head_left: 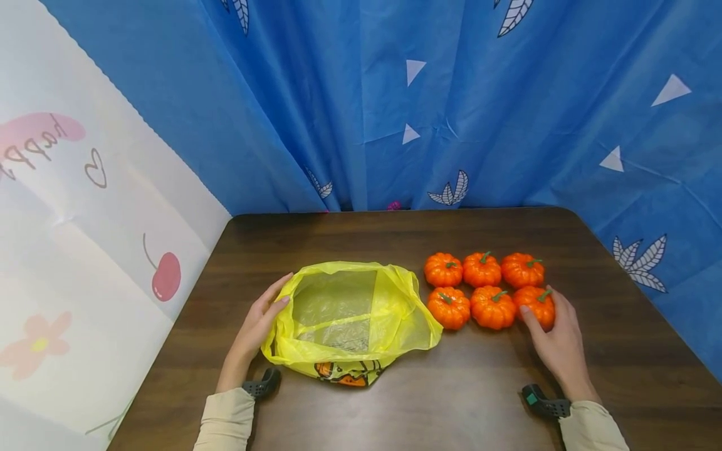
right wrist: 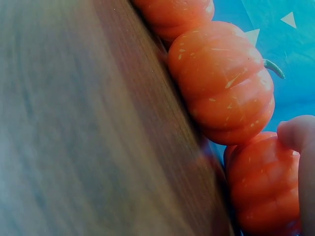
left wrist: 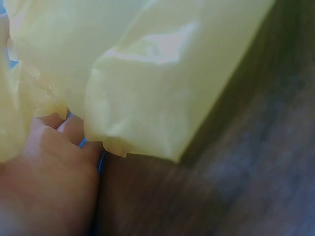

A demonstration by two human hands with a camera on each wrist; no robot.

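Note:
A yellow plastic bag (head_left: 395, 313) lies on the table with its wide mouth facing up and a printed orange-and-black pattern low on its front. My left hand (head_left: 261, 322) holds the bag's left rim. In the left wrist view, the fingers of that hand partly disappear behind the yellow film (left wrist: 142, 103). My right hand (head_left: 564, 341) grips a small orange pumpkin (head_left: 536, 305) with a green stem, thumb on its left side and fingers round its right. This pumpkin is the front right one. The right wrist view shows the thumb against the gripped pumpkin (right wrist: 266, 184), beside a neighbouring pumpkin (right wrist: 224, 83).
More small pumpkins stand close together in two rows of three, among them a back left one (head_left: 442, 270) and a front left one (head_left: 449, 308) near the bag's right edge. A blue curtain (head_left: 395, 113) hangs behind the brown table (head_left: 451, 394); a white printed sheet (head_left: 101, 232) borders the left.

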